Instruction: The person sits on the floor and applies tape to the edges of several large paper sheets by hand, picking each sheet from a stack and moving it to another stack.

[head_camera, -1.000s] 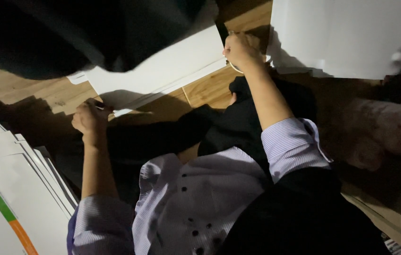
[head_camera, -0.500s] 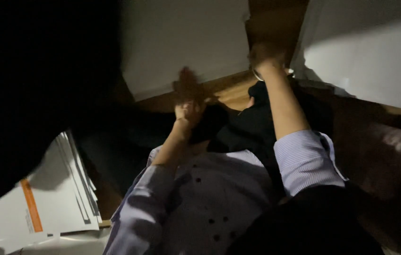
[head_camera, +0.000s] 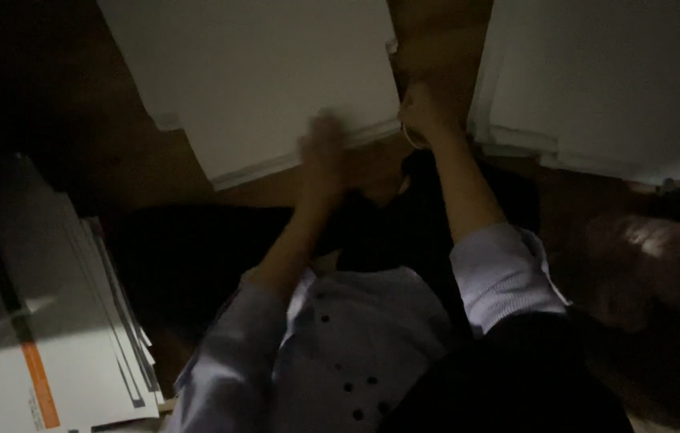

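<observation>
— Where were the hands at that moment?

— Both were up at the near edge of the white sheet stack (head_camera: 264, 80) lying on the wooden surface (head_camera: 276, 188). The right hand (head_camera: 422, 112) rested at the stack's near right corner; the left hand (head_camera: 322, 152) was a blur just beside that edge, a little to the left.

— Were the fingers closed on anything?

— I couldn't tell. The right fingers seemed curled at the corner, but the gloom hid whether they pinched paper. The left hand was too smeared to read.

— How would you square such a stack well?

— I'd judge it best to press lightly with flat palms along the edge, keeping the corner pinned so the thin sheets don't fan out.

— What did the materials look like?

— The sheets were flat, matte and white, with layered edges showing. A second white pile (head_camera: 604, 80) sat to the right, apart from the first. Near left lay a fanned pile of envelopes (head_camera: 51, 353), stiff-looking, one with an orange stripe. The sleeves (head_camera: 500, 273) were pale, finely striped cloth, rolled up at the forearm.
</observation>
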